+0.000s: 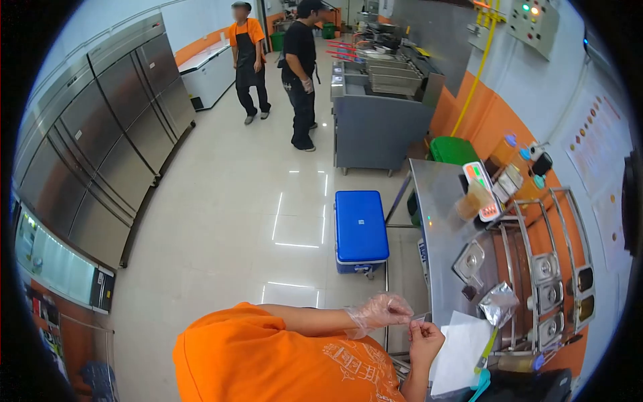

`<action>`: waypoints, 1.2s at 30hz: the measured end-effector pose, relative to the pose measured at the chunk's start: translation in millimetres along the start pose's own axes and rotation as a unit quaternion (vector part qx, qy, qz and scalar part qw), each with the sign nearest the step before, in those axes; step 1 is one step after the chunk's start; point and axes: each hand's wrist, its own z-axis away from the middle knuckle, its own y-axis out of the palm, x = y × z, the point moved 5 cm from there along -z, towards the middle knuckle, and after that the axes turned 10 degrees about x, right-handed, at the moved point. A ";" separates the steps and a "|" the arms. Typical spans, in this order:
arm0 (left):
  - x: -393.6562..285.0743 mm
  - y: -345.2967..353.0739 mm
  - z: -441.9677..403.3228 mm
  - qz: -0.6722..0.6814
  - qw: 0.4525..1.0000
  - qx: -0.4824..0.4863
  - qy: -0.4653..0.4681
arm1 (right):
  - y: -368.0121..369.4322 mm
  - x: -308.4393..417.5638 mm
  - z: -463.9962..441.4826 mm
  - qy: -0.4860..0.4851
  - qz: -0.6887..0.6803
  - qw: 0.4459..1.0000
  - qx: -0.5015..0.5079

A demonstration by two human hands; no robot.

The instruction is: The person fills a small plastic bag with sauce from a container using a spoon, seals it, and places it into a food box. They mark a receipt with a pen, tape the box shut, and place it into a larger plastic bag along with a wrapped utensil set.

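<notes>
My left hand, in a clear plastic glove, is closed at the fingertips near the table's front edge. Just below it in view, my bare right hand has its fingers pinched. The fingertips of both hands meet at a small, clear or pale thing, too small to make out. White sheets lie on the steel table beside my right hand. Crumpled foil is farther right, with a green strip-like item by the sheets.
A blue cooler stands on the floor left of the table. A scale, bottles and a rack of metal containers are at the right. Two people stand beyond, near fryers. Steel refrigerators line the left.
</notes>
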 end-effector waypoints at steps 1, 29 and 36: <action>-4.0 -12.8 7.2 0.000 1.000 0.007 -0.014 | 14.5 -1.3 -8.9 -0.003 0.026 1.000 0.006; 5.9 -148.8 94.7 0.023 0.992 -0.122 -0.016 | 193.2 18.4 -61.1 0.005 0.110 0.966 0.232; 6.2 -152.6 106.9 0.153 0.972 -0.176 -0.031 | 207.5 23.7 -61.1 0.025 0.032 0.956 0.289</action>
